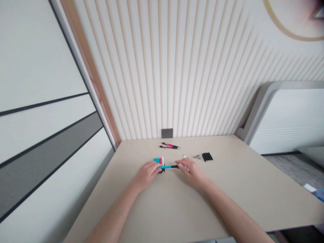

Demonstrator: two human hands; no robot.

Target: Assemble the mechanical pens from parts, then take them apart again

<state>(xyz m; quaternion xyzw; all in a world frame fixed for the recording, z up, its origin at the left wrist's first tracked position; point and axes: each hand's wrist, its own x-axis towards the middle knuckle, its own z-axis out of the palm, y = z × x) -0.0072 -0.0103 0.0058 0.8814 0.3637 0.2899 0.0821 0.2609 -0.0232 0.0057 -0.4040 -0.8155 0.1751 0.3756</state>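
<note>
Head view: teal-and-black pen [168, 166] held level above the beige tabletop [253, 189], left hand [149, 174] grasping the teal end, right hand [191, 172] pinching the black end. Teal and pink pen parts [157, 160] just beside left hand; two pink-and-black pens [169, 145] farther ahead; small metal parts [196, 156] next to black pen barrels [207, 156].

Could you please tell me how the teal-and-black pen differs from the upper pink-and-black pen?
The slim teal-and-black pen is held between the left hand and right hand, while the upper pink-and-black pen lies untouched. The teal one lies nearer the person, the pink one farther back by the wall. Both are slim and straight.
</note>
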